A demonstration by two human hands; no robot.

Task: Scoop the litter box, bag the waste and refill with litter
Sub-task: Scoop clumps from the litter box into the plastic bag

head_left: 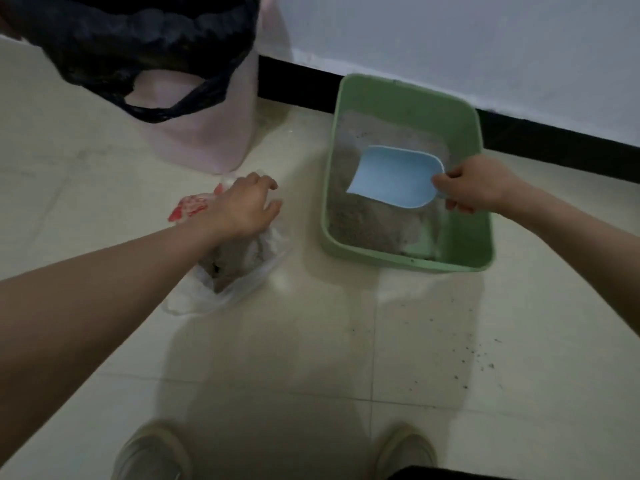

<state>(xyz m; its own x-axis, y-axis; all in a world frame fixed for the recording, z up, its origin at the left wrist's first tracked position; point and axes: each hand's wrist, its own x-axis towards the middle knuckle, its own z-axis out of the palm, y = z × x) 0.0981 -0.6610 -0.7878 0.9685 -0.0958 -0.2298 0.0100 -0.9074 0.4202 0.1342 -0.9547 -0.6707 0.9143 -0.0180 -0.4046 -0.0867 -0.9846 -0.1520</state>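
A green litter box (464, 258) stands on the tiled floor by the wall, with grey-brown litter (360, 220) covering most of its bottom. My right hand (478, 188) grips the handle of a light blue scoop (394, 178) held over the litter. To the left lies a clear plastic bag (242, 271) with red print, holding some grey litter. My left hand (246, 206) holds the bag's top edge, fingers curled round the plastic.
A pink bin (204, 133) lined with a black bag (145, 43) stands at the back left. Dark litter crumbs (464, 355) are scattered on the floor at the right. My two shoes (156, 452) show at the bottom. A black skirting runs along the white wall.
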